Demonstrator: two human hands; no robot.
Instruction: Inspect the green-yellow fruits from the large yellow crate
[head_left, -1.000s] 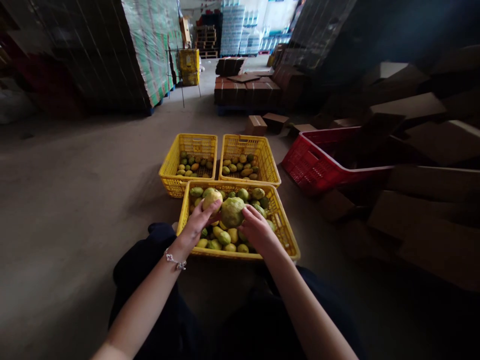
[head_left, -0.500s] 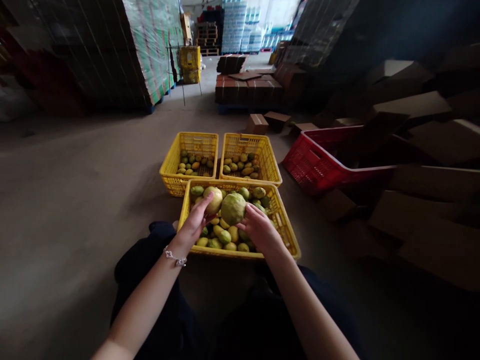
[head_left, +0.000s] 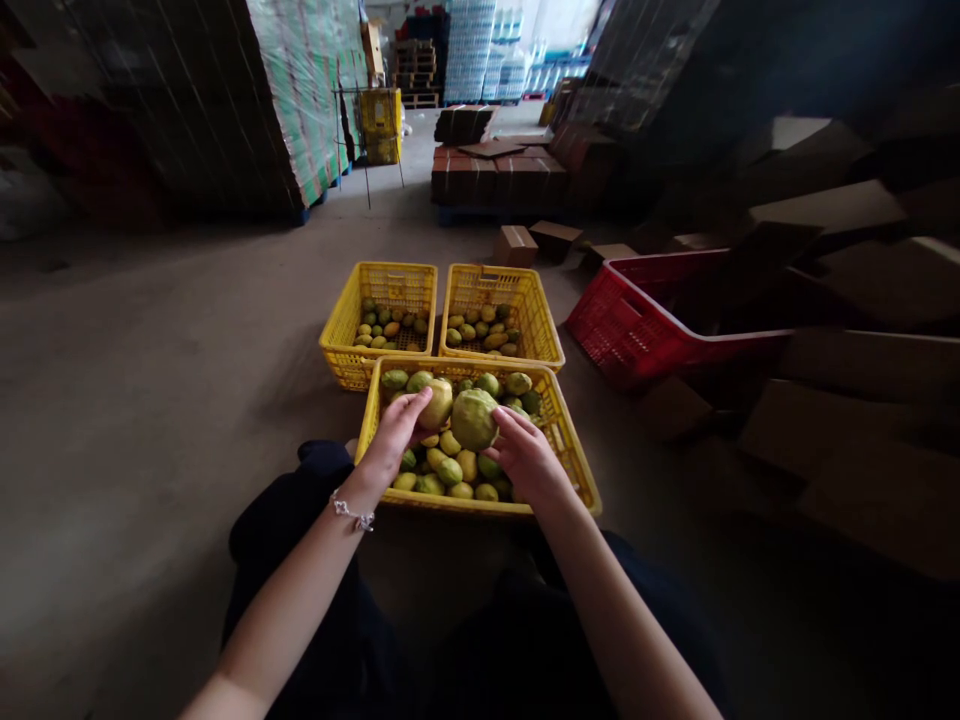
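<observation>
My left hand [head_left: 395, 432], with a bracelet at the wrist, is closed on a pale yellow fruit [head_left: 436, 403]. A larger, bumpy green fruit [head_left: 475, 419] is in my right hand [head_left: 526, 452], thumb and fingers at its right side. Both fruits are held side by side above the near yellow crate [head_left: 582, 468], which holds many yellow and green fruits. Behind it stand a left yellow crate [head_left: 341, 365] and a right yellow crate [head_left: 550, 330], each with a layer of similar fruit at the bottom.
A red crate [head_left: 626, 322] lies to the right, beside a heap of cardboard boxes [head_left: 847, 385]. Small cartons [head_left: 515, 246] and a loaded pallet [head_left: 499, 180] stand further back. Wrapped stacks [head_left: 300, 100] rise at the back left.
The pale yellow fruit in my left hand and the green fruit in my right hand have shifted slightly to the right. The crates are unchanged.
</observation>
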